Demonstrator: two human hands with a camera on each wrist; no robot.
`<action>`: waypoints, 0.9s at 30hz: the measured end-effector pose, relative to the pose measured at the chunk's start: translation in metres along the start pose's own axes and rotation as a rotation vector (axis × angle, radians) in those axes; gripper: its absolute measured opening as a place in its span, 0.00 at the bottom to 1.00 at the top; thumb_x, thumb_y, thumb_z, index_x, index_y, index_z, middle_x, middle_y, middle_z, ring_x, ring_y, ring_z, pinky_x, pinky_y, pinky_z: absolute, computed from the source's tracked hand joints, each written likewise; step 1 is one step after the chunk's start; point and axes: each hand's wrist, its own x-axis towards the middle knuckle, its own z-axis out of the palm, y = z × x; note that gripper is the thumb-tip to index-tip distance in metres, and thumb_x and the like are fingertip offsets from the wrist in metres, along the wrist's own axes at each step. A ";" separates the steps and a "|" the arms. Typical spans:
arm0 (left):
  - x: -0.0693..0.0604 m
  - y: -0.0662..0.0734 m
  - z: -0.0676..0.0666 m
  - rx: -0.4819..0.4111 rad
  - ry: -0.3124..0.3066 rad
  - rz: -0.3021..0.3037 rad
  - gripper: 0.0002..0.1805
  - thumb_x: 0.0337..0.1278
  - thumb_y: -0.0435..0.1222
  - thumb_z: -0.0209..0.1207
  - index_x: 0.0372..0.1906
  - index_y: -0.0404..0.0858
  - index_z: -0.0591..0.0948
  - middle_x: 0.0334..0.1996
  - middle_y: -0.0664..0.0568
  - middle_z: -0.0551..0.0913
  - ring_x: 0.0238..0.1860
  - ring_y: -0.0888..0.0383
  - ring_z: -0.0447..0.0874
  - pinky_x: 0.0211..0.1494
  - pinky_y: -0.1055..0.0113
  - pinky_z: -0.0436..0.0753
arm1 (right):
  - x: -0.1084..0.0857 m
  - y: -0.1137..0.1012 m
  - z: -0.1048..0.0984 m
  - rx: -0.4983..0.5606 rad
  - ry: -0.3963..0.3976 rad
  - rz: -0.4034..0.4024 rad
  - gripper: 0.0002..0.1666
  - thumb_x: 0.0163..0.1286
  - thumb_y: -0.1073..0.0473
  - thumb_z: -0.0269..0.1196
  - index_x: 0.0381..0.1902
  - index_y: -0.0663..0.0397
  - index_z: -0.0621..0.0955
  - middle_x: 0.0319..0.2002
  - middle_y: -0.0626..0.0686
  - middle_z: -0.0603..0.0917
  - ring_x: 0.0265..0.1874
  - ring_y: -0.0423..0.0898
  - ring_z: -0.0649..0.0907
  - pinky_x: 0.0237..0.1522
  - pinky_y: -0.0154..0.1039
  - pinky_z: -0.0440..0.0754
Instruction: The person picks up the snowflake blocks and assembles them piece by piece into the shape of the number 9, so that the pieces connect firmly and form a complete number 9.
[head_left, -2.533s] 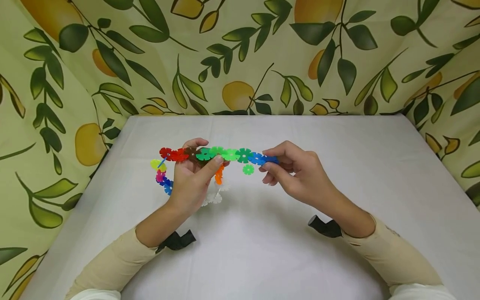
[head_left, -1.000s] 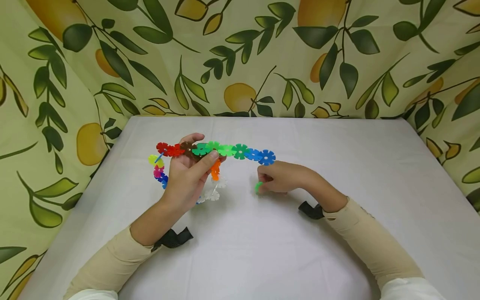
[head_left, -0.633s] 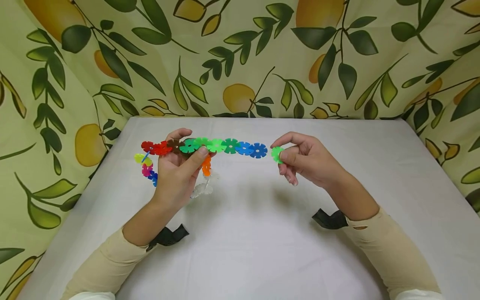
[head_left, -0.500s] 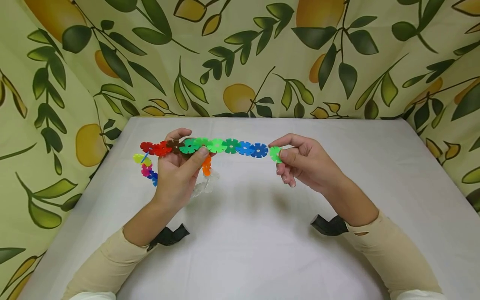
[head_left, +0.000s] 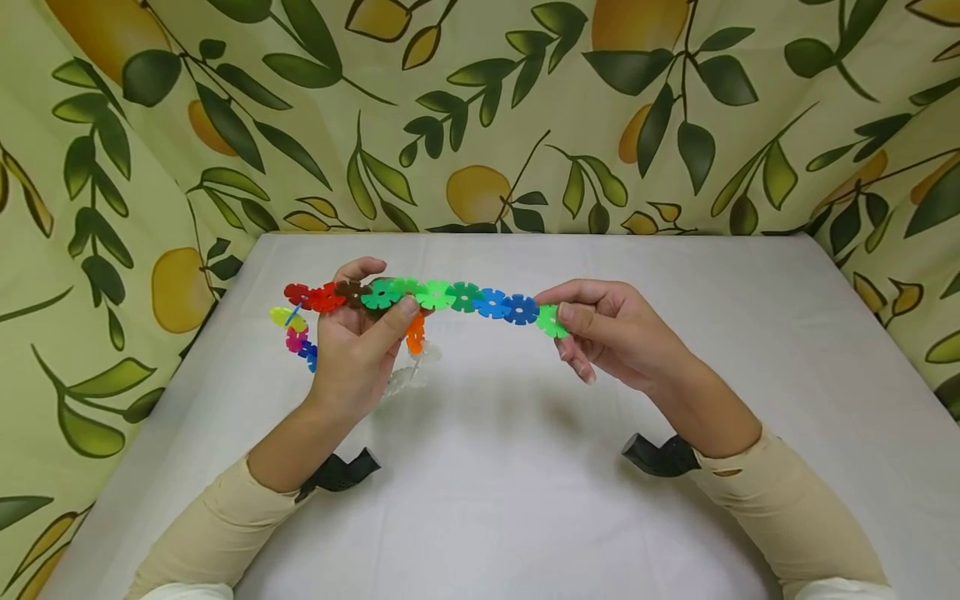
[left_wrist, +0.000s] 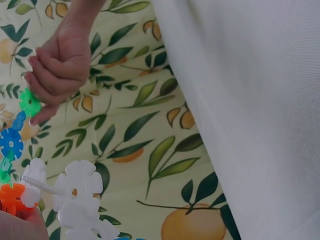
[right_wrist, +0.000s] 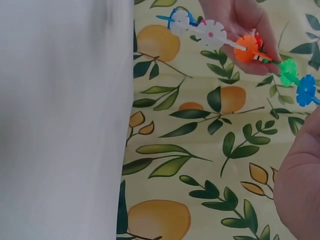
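My left hand (head_left: 356,350) grips a chain of interlocking plastic snowflake discs (head_left: 435,294) by its middle, thumb pressed on a green one. Red, brown, green and blue discs run along the top. A branch of yellow, pink and blue discs (head_left: 297,338) hangs at the left. Below my thumb hang an orange disc (head_left: 415,333) and white ones (left_wrist: 77,185). Between thumb and index finger, my right hand (head_left: 622,333) pinches a light green disc (head_left: 552,321) at the last blue disc (head_left: 521,309). Their edges meet; whether the slots are joined, I cannot tell.
Both hands are above a white-covered table (head_left: 495,500). A leaf-and-fruit patterned cloth (head_left: 480,117) hangs behind it and at the sides. Black devices (head_left: 341,472) are strapped under both wrists, over beige sleeves (head_left: 795,508).
My right hand let go of the chain's blue end, picked up the light green disc from the table and raised it against that end. My left hand shifted slightly left with the chain.
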 end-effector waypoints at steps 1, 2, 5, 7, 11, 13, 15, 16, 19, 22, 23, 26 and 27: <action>0.000 0.000 0.000 -0.004 0.000 -0.001 0.24 0.61 0.23 0.62 0.58 0.36 0.67 0.40 0.46 0.80 0.43 0.54 0.84 0.53 0.59 0.83 | 0.000 0.000 0.000 0.002 -0.002 0.003 0.15 0.79 0.68 0.51 0.55 0.61 0.82 0.25 0.50 0.83 0.18 0.41 0.81 0.22 0.32 0.80; 0.000 0.000 0.000 -0.009 -0.001 -0.003 0.24 0.61 0.22 0.62 0.58 0.36 0.66 0.40 0.46 0.79 0.43 0.54 0.84 0.53 0.59 0.83 | 0.000 -0.001 0.001 0.003 -0.003 0.005 0.15 0.79 0.68 0.51 0.55 0.61 0.82 0.25 0.50 0.83 0.18 0.41 0.80 0.22 0.32 0.80; -0.001 0.000 0.000 -0.003 -0.003 -0.001 0.24 0.61 0.21 0.61 0.58 0.37 0.67 0.39 0.47 0.80 0.42 0.54 0.83 0.53 0.60 0.83 | 0.000 -0.002 0.001 0.009 -0.011 0.003 0.15 0.79 0.66 0.52 0.56 0.62 0.82 0.25 0.50 0.83 0.17 0.41 0.81 0.22 0.32 0.80; -0.001 0.000 0.000 0.000 -0.005 -0.001 0.23 0.61 0.21 0.60 0.58 0.37 0.67 0.39 0.47 0.79 0.42 0.54 0.83 0.53 0.61 0.83 | 0.000 -0.002 0.001 0.014 -0.016 -0.001 0.15 0.79 0.66 0.52 0.56 0.62 0.81 0.25 0.50 0.84 0.17 0.41 0.81 0.23 0.32 0.80; -0.002 -0.002 0.000 0.006 -0.020 0.002 0.24 0.61 0.24 0.64 0.57 0.38 0.67 0.38 0.47 0.79 0.42 0.54 0.83 0.52 0.62 0.84 | -0.001 -0.001 0.003 0.041 -0.007 0.004 0.14 0.79 0.66 0.52 0.55 0.62 0.82 0.25 0.51 0.84 0.17 0.41 0.81 0.23 0.32 0.80; -0.002 -0.003 -0.001 0.018 -0.024 0.009 0.24 0.61 0.24 0.63 0.57 0.38 0.67 0.38 0.47 0.79 0.42 0.54 0.83 0.52 0.62 0.84 | 0.000 0.000 0.005 0.057 0.008 0.013 0.14 0.79 0.67 0.52 0.54 0.62 0.82 0.24 0.51 0.84 0.17 0.42 0.81 0.22 0.32 0.80; -0.002 -0.004 -0.001 0.039 -0.020 0.023 0.24 0.60 0.22 0.61 0.57 0.37 0.67 0.39 0.47 0.79 0.42 0.54 0.83 0.52 0.62 0.84 | 0.000 0.001 0.007 0.073 0.029 0.025 0.14 0.78 0.68 0.51 0.52 0.62 0.83 0.24 0.52 0.84 0.16 0.42 0.80 0.21 0.32 0.80; -0.003 -0.004 -0.001 0.061 -0.019 0.030 0.23 0.60 0.21 0.60 0.57 0.37 0.67 0.39 0.47 0.79 0.42 0.54 0.83 0.52 0.63 0.84 | 0.000 0.001 0.008 0.075 0.043 0.030 0.14 0.78 0.69 0.51 0.52 0.62 0.83 0.24 0.52 0.84 0.16 0.42 0.80 0.21 0.32 0.79; -0.004 -0.005 0.000 0.142 -0.015 0.052 0.23 0.59 0.19 0.58 0.56 0.37 0.68 0.40 0.47 0.79 0.42 0.55 0.84 0.52 0.64 0.84 | 0.001 0.002 0.010 0.072 0.099 0.039 0.13 0.78 0.68 0.52 0.50 0.62 0.83 0.23 0.51 0.84 0.15 0.42 0.79 0.20 0.30 0.79; -0.005 -0.004 0.001 0.231 -0.012 0.066 0.23 0.59 0.18 0.58 0.56 0.38 0.68 0.40 0.47 0.80 0.43 0.54 0.85 0.51 0.65 0.84 | 0.000 0.004 0.010 0.065 0.131 0.044 0.13 0.78 0.68 0.52 0.49 0.61 0.83 0.23 0.50 0.84 0.15 0.41 0.79 0.20 0.30 0.79; -0.005 -0.004 0.001 0.252 -0.007 0.066 0.24 0.58 0.18 0.58 0.56 0.37 0.68 0.40 0.46 0.79 0.43 0.54 0.85 0.51 0.65 0.84 | 0.001 0.004 0.010 0.062 0.127 0.048 0.13 0.79 0.68 0.51 0.49 0.60 0.83 0.23 0.50 0.84 0.16 0.41 0.80 0.20 0.30 0.79; -0.004 -0.004 0.002 0.289 0.004 0.004 0.26 0.58 0.16 0.57 0.58 0.38 0.68 0.42 0.44 0.79 0.44 0.52 0.84 0.50 0.63 0.84 | 0.002 0.007 0.007 0.005 0.071 0.086 0.14 0.80 0.67 0.48 0.46 0.60 0.82 0.24 0.52 0.84 0.17 0.43 0.81 0.21 0.32 0.81; -0.003 -0.005 0.002 0.290 0.008 -0.034 0.26 0.59 0.16 0.56 0.59 0.38 0.68 0.42 0.43 0.78 0.45 0.51 0.84 0.51 0.62 0.84 | 0.003 0.007 0.005 -0.040 0.041 0.109 0.14 0.81 0.66 0.48 0.45 0.60 0.81 0.25 0.54 0.84 0.18 0.44 0.82 0.22 0.35 0.82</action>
